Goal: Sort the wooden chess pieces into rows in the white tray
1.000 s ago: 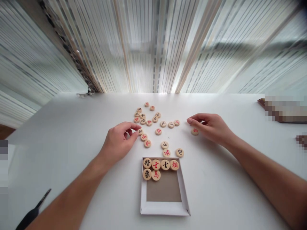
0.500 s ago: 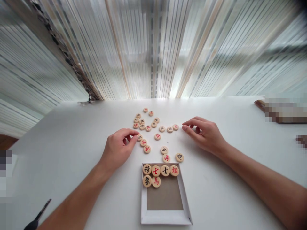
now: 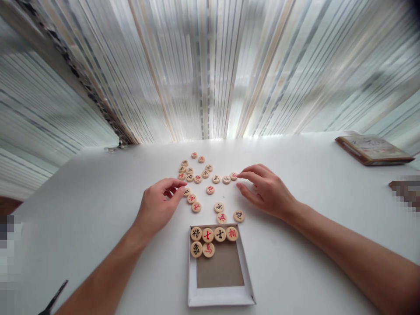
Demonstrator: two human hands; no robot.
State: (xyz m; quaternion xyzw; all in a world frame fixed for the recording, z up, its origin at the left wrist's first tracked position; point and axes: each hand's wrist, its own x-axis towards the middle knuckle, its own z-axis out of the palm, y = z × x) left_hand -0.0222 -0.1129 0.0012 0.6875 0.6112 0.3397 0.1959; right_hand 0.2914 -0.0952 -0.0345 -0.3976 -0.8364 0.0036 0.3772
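Round wooden xiangqi pieces with red or black characters lie scattered on the white table. My right hand [image 3: 271, 190] is open, thumb and index finger apart, its index fingertip at the edge of a red-marked piece [image 3: 233, 176]. Two black-marked pieces, one of them the near neighbour [image 3: 226, 179], lie just left of it. My left hand [image 3: 159, 203] has curled fingers, with a small gap between thumb and index beside a black-marked piece [image 3: 187, 192]. Nearest me is a shallow white box [image 3: 221, 297]; several pieces stand in it, including a red horse piece [image 3: 208, 250] in the second row.
A flat brown-edged box [image 3: 374, 149] lies at the back right. Striped string curtains [image 3: 210, 65] hang behind the white table [image 3: 98, 197]. A dark pointed object [image 3: 55, 299] shows at the lower left. Several pieces lie loose between the hands and beyond the white box.
My right hand has moved left until its index finger meets the red-marked piece, with thumb and index further apart. My left hand stays by the same piece. The view has shifted slightly right.
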